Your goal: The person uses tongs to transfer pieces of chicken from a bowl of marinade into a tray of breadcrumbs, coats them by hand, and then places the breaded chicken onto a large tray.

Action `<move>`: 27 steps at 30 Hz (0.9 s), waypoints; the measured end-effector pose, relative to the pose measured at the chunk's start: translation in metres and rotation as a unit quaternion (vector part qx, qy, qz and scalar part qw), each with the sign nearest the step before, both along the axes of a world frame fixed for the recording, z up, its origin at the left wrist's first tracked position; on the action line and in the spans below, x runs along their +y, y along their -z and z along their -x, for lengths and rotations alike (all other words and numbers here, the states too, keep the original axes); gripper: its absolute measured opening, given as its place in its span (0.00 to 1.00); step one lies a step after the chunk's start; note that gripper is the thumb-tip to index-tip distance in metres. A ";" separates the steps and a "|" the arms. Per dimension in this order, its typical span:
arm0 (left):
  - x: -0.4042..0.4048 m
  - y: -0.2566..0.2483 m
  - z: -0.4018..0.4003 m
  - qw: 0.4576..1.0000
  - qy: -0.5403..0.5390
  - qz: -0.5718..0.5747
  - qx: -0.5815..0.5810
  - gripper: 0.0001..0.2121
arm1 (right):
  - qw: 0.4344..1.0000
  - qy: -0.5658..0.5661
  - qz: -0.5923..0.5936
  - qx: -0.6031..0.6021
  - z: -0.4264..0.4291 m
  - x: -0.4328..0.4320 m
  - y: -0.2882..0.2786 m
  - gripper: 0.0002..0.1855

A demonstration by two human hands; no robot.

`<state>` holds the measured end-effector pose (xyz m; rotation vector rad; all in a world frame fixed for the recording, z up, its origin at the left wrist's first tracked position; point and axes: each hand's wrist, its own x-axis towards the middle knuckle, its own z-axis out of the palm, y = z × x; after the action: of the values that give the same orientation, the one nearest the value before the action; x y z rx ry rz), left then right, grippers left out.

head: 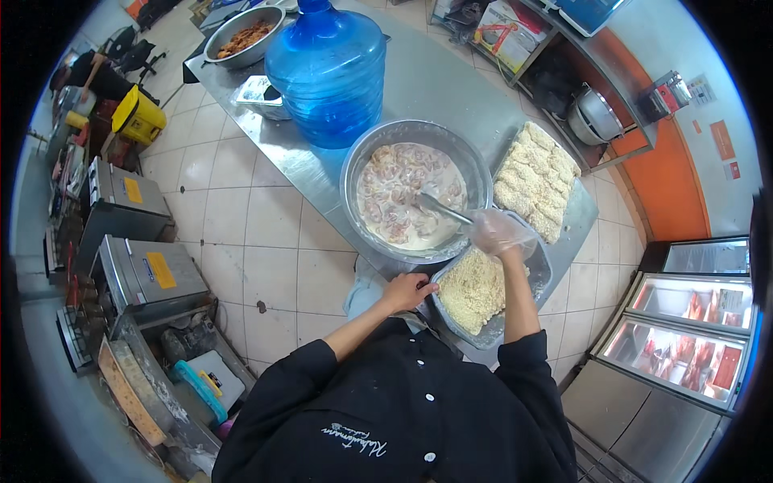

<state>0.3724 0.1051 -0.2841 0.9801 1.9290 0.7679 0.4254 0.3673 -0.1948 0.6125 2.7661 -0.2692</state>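
My right hand (498,232), in a clear plastic glove, grips the handle of a metal serving utensil (450,210). The utensil's head dips into a large metal bowl (480,163), among raw meat pieces, probably chicken, in milky batter (398,211); whether it is a spoon or tongs I cannot tell. Below that hand sits a grey tub (540,259) of pale yellow crumb coating (474,287). My bare left hand (407,293) holds the tub's left rim, close under the bowl. Crumb-coated pieces (534,178) fill a tray right of the bowl.
A big blue water jug (329,78) stands behind the bowl on the steel table (423,78). Further left are a metal container (259,96) and a bowl of browned food (244,39). Shelving (640,130) lies beyond the table, a glass-fronted fridge (682,338) at right, lidded fryers (142,271) at left.
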 end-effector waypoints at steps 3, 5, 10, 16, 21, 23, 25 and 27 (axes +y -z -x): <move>0.001 0.001 0.000 1.000 0.005 -0.007 -0.005 0.24 | 0.984 0.035 0.095 0.147 -0.027 0.003 -0.042 0.15; 0.003 -0.008 0.002 1.000 0.013 -0.005 -0.009 0.23 | 0.966 0.134 0.206 0.081 -0.046 0.011 -0.057 0.18; 0.003 -0.002 0.002 1.000 0.009 -0.019 -0.014 0.22 | 0.934 0.235 0.247 0.103 -0.130 0.002 -0.075 0.19; 0.002 0.008 0.007 0.999 0.030 -0.029 -0.016 0.21 | 0.884 0.364 0.241 0.166 -0.210 -0.049 -0.127 0.21; 0.007 0.006 0.007 0.998 0.038 -0.036 -0.041 0.21 | 0.854 0.463 0.204 0.121 -0.245 -0.076 -0.141 0.22; 0.007 0.007 0.008 0.998 0.038 -0.040 -0.038 0.21 | 0.889 0.434 0.111 0.088 -0.243 -0.086 -0.118 0.21; 0.007 0.008 0.007 0.997 0.041 -0.044 -0.037 0.21 | 0.886 0.442 0.128 0.052 -0.233 -0.101 -0.093 0.22; 0.006 0.008 0.008 0.998 0.043 -0.030 -0.024 0.21 | 0.884 0.445 0.145 0.019 -0.225 -0.111 -0.083 0.22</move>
<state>0.3644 0.1115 -0.2923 1.0646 1.8194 0.7971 0.6499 0.2564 -0.1115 1.7509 2.1970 -0.8608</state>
